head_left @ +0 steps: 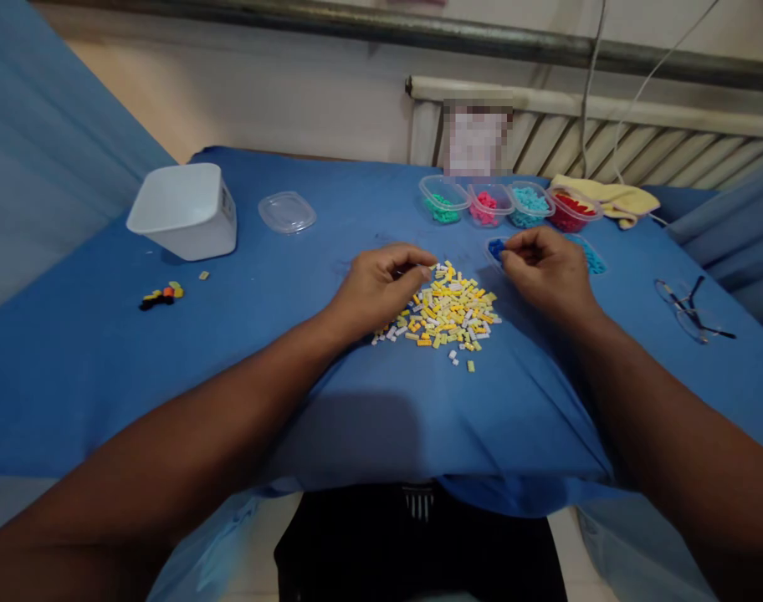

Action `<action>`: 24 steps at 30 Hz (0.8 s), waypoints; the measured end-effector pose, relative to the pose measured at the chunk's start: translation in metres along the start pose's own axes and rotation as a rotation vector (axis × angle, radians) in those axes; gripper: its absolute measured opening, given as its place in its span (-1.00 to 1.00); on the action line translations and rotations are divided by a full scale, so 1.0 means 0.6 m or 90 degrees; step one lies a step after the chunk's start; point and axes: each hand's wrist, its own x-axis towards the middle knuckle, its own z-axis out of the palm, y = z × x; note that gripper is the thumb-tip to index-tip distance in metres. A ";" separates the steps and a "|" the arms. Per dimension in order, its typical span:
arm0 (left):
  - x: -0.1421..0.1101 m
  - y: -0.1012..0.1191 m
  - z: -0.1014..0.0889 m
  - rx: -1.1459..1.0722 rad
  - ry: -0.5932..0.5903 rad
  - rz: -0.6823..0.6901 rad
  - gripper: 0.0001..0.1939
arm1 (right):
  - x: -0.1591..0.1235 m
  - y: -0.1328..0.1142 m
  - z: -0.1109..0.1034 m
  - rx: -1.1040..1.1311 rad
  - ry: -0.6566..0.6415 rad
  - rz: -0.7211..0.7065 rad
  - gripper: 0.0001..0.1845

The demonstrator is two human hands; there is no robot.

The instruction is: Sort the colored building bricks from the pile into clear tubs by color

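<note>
A loose pile of small toy building bricks (453,309), yellow, pale green, orange and whitish, lies in the middle of the blue cloth. My left hand (385,284) is at the pile's upper left edge, its fingers curled and thumb close to the index fingertip. Anything pinched there is too small to name. My right hand (550,267) is over a clear tub of dark blue bricks (496,248), thumb and index drawn together at its edge. What they hold, if anything, is hidden. Behind this hand shows a tub of light blue bricks (587,255), partly covered.
Clear tubs of green bricks (442,209), pink bricks (483,209), turquoise bricks (530,205) and red bricks (570,213) line the back. A yellow cloth (626,201) and eyeglasses (688,309) lie right. Left are a white bin (199,221), clear lid (287,212) and dark-and-coloured bricks (161,296).
</note>
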 end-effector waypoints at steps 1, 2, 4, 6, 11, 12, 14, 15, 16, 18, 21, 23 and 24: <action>0.004 -0.003 -0.007 0.029 0.030 0.016 -0.76 | 0.014 0.024 -0.007 -0.047 0.020 -0.005 -0.86; 0.009 -0.006 -0.014 0.055 0.053 0.027 -0.77 | 0.026 0.046 -0.013 -0.085 0.034 -0.010 -0.86; 0.017 -0.013 -0.025 0.092 0.085 0.039 -0.76 | 0.043 0.082 -0.021 -0.130 0.044 -0.004 -0.83; 0.022 -0.021 -0.033 0.127 0.102 0.050 -0.75 | 0.050 0.102 -0.022 -0.144 0.040 0.007 -0.78; 0.027 -0.033 -0.050 0.212 0.109 0.100 -0.74 | 0.045 0.113 -0.017 -0.112 0.056 0.002 -0.71; 0.028 -0.034 -0.055 0.222 0.109 0.111 -0.73 | 0.043 0.113 -0.018 -0.108 0.059 0.000 -0.72; 0.029 -0.035 -0.066 0.243 0.104 0.123 -0.72 | 0.037 0.112 -0.020 -0.112 0.059 -0.005 -0.74; 0.029 -0.035 -0.072 0.255 0.097 0.123 -0.72 | 0.034 0.110 -0.022 -0.119 0.057 -0.009 -0.75; 0.030 -0.035 -0.079 0.267 0.087 0.118 -0.71 | 0.031 0.108 -0.023 -0.126 0.053 -0.014 -0.75; 0.032 -0.035 -0.094 0.289 0.060 0.093 -0.71 | 0.026 0.103 -0.026 -0.133 0.032 -0.026 -0.74; 0.034 -0.035 -0.114 0.302 -0.002 0.045 -0.68 | 0.020 0.092 -0.028 -0.126 -0.017 -0.038 -0.70; 0.034 -0.034 -0.122 0.306 -0.059 0.029 -0.69 | 0.017 0.085 -0.031 -0.120 -0.024 -0.039 -0.69; 0.033 -0.033 -0.125 0.310 -0.089 0.026 -0.70 | 0.016 0.082 -0.032 -0.118 -0.017 -0.039 -0.68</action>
